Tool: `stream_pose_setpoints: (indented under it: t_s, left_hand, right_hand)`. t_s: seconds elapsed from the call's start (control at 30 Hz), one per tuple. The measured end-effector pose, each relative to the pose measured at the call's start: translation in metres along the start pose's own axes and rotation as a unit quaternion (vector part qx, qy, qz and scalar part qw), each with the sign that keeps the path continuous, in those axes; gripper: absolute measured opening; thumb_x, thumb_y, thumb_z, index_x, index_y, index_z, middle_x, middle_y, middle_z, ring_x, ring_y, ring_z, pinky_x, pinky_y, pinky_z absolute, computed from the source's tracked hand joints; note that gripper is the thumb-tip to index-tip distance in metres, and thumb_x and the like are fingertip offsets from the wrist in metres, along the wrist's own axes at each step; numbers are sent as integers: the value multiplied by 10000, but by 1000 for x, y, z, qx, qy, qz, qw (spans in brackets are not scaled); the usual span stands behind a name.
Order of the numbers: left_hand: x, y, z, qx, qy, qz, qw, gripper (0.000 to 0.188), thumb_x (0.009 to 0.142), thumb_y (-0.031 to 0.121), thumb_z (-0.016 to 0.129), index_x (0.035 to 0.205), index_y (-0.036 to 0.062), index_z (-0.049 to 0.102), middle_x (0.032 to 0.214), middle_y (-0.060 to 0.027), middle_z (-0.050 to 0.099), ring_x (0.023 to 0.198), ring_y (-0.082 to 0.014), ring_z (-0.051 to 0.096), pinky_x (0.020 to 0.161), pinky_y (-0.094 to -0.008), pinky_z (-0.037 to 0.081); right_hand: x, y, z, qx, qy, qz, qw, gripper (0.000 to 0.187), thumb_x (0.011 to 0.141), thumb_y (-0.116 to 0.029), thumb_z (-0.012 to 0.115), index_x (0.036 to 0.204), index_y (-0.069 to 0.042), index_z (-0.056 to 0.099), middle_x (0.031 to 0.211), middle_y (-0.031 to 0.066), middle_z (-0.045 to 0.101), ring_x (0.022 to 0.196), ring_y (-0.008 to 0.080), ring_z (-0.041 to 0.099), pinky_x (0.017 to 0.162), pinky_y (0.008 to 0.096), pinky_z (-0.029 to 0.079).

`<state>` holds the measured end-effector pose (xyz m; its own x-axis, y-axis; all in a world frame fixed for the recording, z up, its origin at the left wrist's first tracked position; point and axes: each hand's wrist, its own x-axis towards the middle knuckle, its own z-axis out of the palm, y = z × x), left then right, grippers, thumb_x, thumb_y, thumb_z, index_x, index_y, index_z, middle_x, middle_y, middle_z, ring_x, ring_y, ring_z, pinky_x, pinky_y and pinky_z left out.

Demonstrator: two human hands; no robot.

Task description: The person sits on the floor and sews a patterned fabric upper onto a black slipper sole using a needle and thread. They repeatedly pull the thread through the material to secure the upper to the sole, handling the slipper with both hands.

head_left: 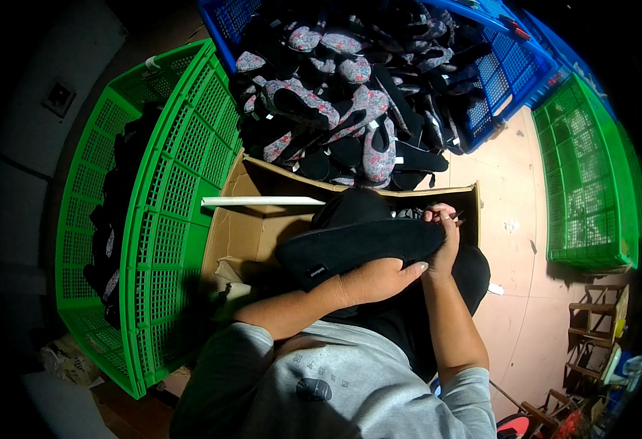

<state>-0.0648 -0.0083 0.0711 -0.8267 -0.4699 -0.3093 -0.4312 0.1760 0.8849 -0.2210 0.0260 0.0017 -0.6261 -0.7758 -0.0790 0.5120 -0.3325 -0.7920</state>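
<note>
A slipper with a black sole (357, 245) lies across my lap, its sole turned toward me and a small dark tag near its left end. My left hand (379, 282) is closed on its near edge; the thumb points right and the other fingers are hidden behind the slipper. At the slipper's right end, my right hand (444, 238) is closed with bent fingertips. A thin dark tip shows beside those fingers, too small to name. Just behind the sole, a patch of grey patterned cloth (409, 213) is partly visible.
An opened cardboard box (234, 234) stands before me with a white strip (262, 201) across it. Beyond, a blue crate (491, 88) is heaped with floral slippers (379, 150). Green crates stand left (163, 241) and right (584, 175). A small wooden rack (592, 336) is lower right.
</note>
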Motion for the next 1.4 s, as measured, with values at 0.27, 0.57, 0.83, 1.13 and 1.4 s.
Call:
stream_pose_setpoints:
  t_s: [0.27,0.57,0.83,1.13,1.4]
  left_hand:
    - [10,-45,5,-525,74,111,841,257,952,167,625,1081,-46,686,1037,-71,699,968,-187,658,926,-336,494]
    - [21,-22,-37,-837,32,129,531,437,1016,299,488,1323,-9,534,1306,-187,598,1224,-321,568,1087,-470,422]
    - [22,-31,-39,-858,7,137,494,455,1010,303,509,1346,-3,520,1345,-194,567,1258,-321,540,1102,-478,406]
    - [23,-32,-37,-857,-11,141,495,490,1017,338,488,1355,-15,505,1357,-194,558,1263,-315,535,1108,-463,394]
    - [24,-34,-35,-857,-6,126,500,504,1016,352,484,1361,-16,495,1351,-194,563,1259,-314,539,1104,-466,397]
  right_hand:
    - [-8,-6,16,1,-18,57,998,302,929,-337,609,1080,-77,577,960,37,607,912,142,590,833,281,477]
    - [-19,2,11,-119,-237,206,942,849,772,-519,791,1389,-66,422,1082,-17,556,858,61,514,705,197,416]
    - [-23,2,16,-141,-289,208,924,1014,783,-557,765,1507,-40,278,1421,80,423,1306,186,398,1100,329,304]
    - [-23,7,10,-150,-297,209,920,987,825,-546,728,1520,-40,244,1451,93,395,1330,198,380,1121,338,285]
    - [-24,5,13,-152,-293,217,919,1048,799,-576,736,1532,-48,205,1470,93,369,1349,203,357,1124,336,278]
